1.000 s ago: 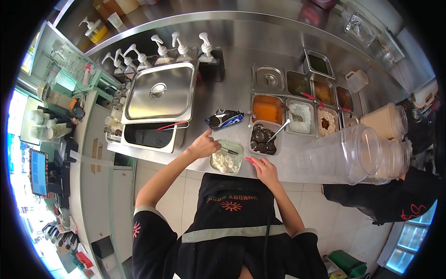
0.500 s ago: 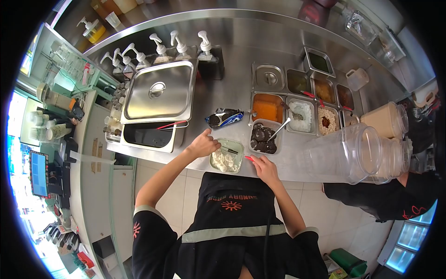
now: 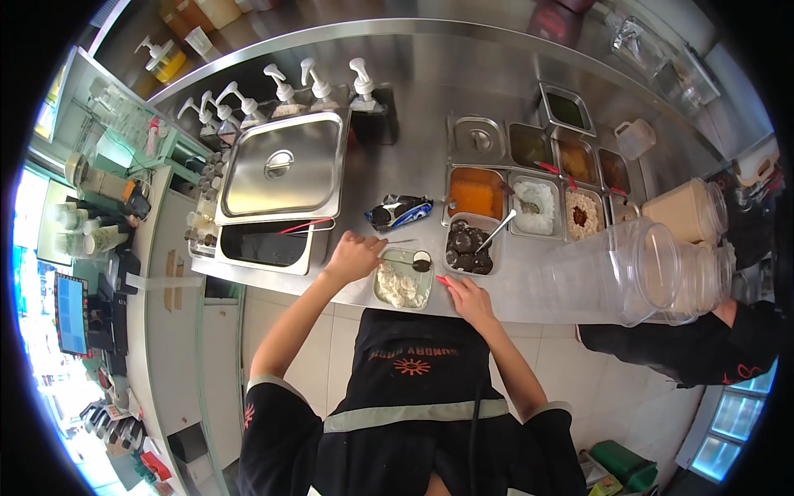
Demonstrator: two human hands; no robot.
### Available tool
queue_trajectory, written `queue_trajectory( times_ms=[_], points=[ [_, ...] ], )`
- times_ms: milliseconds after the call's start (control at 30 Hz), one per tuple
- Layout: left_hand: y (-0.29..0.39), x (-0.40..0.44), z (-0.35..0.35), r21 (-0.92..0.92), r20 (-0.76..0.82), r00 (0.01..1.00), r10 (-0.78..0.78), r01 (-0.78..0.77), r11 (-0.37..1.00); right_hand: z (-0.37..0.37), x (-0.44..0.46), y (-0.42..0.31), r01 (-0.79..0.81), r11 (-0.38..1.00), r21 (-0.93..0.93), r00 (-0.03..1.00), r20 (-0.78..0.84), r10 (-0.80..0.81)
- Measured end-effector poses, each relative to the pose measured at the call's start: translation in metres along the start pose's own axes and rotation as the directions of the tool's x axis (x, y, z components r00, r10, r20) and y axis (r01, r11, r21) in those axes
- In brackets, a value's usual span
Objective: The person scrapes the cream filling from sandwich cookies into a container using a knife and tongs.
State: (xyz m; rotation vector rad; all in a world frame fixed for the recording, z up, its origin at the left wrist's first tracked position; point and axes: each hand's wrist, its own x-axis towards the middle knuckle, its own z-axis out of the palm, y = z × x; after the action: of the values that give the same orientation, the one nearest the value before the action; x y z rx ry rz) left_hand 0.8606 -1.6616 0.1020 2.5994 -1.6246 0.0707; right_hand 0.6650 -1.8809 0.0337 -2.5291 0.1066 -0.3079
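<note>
Across a stainless-steel counter [image 3: 413, 182], a person's left hand [image 3: 354, 256] has its grip pinched on a thin metal utensil [image 3: 399, 259] reaching over a square, see-through, pale-green container [image 3: 423, 291] of lumpy white filling [image 3: 397, 285]. At the utensil's far end, within the container's outline, sits a small round dark-and-white disc [image 3: 422, 261]. The disc looks light and brittle, best taken gently by its edge; the filling seems soft and sticky, the container light and fairly stiff, easiest steadied by its rim. Just beside the container, the right hand [image 3: 473, 301] has its grip pressed around a slim red handle [image 3: 444, 281], whose other end cannot be made out. Fingers cover the utensil's near end; whether a second slender strip [image 3: 401, 240] above belongs to it is unclear.
</note>
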Motion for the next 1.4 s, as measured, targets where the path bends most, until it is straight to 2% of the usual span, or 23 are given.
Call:
queue_trajectory(
  times_ms=[67,167,267,367,467,567,667,767,867,967,1067,1167,1267,1367,1400],
  points=[
    [0.001,-0.008,-0.005,-0.178,0.035,0.98,-0.195,0.198,0.964,-0.005,0.001,-0.009,-0.006,1.0,-0.013,1.0,-0.02,0.006],
    [0.011,-0.02,-0.012,-0.369,0.18,0.904,-0.388,0.428,0.825,-0.011,0.0,-0.024,-0.048,0.999,-0.01,0.998,-0.035,0.047],
    [0.014,-0.033,-0.001,-0.455,0.295,0.862,-0.413,0.507,0.732,-0.01,-0.001,-0.029,-0.119,0.992,0.041,0.986,-0.108,0.123],
    [0.019,-0.041,0.002,-0.622,0.406,0.801,-0.44,0.595,0.51,-0.005,-0.01,-0.024,-0.191,0.981,0.048,0.971,-0.139,0.195],
    [0.027,-0.043,0.003,-0.632,0.56,0.707,-0.432,0.702,0.329,-0.007,-0.019,-0.022,-0.225,0.973,0.05,0.967,-0.113,0.229],
    [0.032,-0.048,0.018,-0.732,0.522,0.75,-0.405,0.638,0.238,-0.009,-0.024,-0.023,-0.21,0.975,0.077,0.972,-0.088,0.216],
    [0.031,-0.039,0.034,-0.743,0.331,0.828,-0.453,0.524,0.416,-0.01,-0.026,-0.024,-0.211,0.972,0.102,0.971,-0.09,0.22],
    [0.027,-0.013,0.037,-0.637,0.232,0.845,-0.482,0.506,0.581,-0.008,-0.027,-0.025,-0.207,0.971,0.12,0.971,-0.097,0.219],
    [0.017,0.02,0.044,-0.559,0.347,0.82,-0.455,0.57,0.601,-0.008,-0.028,-0.025,-0.203,0.972,0.12,0.97,-0.115,0.217],
    [0.003,0.051,0.055,-0.46,0.612,0.724,-0.319,0.654,0.601,-0.008,-0.031,-0.027,-0.216,0.97,0.115,0.966,-0.115,0.229],
    [-0.006,0.067,0.069,-0.47,0.698,0.676,-0.236,0.681,0.562,-0.007,-0.034,-0.025,-0.221,0.968,0.114,0.962,-0.134,0.236],
    [-0.006,0.073,0.063,-0.428,0.712,0.662,-0.236,0.675,0.601,-0.008,-0.037,-0.026,-0.219,0.966,0.14,0.962,-0.137,0.238],
    [-0.001,0.07,0.046,-0.366,0.658,0.71,-0.249,0.591,0.719,-0.014,-0.038,-0.027,-0.174,0.968,0.181,0.97,-0.136,0.2],
    [0.0,0.047,0.026,-0.294,0.433,0.83,-0.352,0.499,0.815,-0.023,-0.037,-0.026,-0.104,0.971,0.214,0.985,-0.11,0.129],
    [0.0,0.04,0.015,-0.304,0.409,0.855,-0.318,0.457,0.836,-0.025,-0.036,-0.024,-0.079,0.972,0.221,0.989,-0.107,0.105]
  ],
)
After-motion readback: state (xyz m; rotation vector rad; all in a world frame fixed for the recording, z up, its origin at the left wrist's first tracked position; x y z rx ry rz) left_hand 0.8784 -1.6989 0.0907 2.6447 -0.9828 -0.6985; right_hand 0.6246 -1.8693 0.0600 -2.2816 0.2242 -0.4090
